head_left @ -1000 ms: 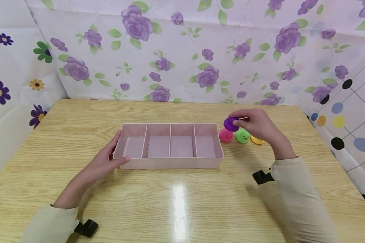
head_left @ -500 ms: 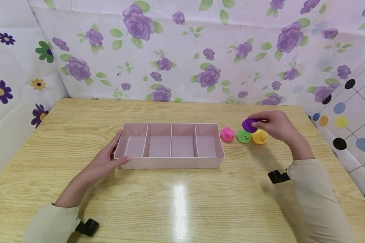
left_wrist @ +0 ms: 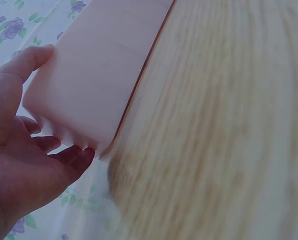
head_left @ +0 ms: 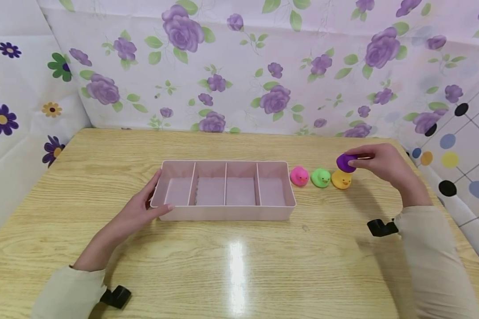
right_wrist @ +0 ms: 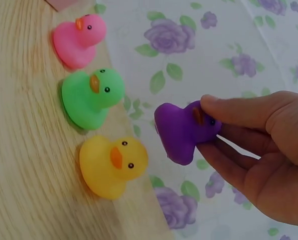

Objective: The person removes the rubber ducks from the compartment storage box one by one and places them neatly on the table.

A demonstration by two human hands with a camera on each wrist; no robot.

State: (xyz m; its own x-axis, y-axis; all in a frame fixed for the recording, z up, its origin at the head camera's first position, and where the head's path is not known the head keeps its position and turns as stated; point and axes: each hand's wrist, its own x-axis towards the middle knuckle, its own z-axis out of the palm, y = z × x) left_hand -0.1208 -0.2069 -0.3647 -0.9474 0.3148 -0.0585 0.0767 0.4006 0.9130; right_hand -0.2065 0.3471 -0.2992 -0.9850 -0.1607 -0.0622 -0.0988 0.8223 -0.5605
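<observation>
My right hand (head_left: 383, 161) pinches a purple rubber duck (right_wrist: 181, 132) by its head, between thumb and fingers. In the head view the duck is held up over the yellow duck (head_left: 341, 180). A green duck (head_left: 320, 178) and a pink duck (head_left: 299, 176) sit upright on the table to the left of the yellow one, all in a row. A pale pink box (head_left: 227, 213) with several compartments lies lengthwise in the middle. My left hand (head_left: 137, 210) grips the box's left end, thumb on the front wall, fingers around the end wall (left_wrist: 64, 127).
The wooden table (head_left: 175, 266) reaches back to a floral cloth (head_left: 239, 66) hung behind it. The pink duck stands close to the box's right end. A dotted cloth (head_left: 463, 177) borders the right side. Black wrist cameras (head_left: 117, 297) are strapped to both wrists.
My right hand has carried the purple duck to the right, from above the pink duck past the green one to the yellow one. The left hand and the box stay in place.
</observation>
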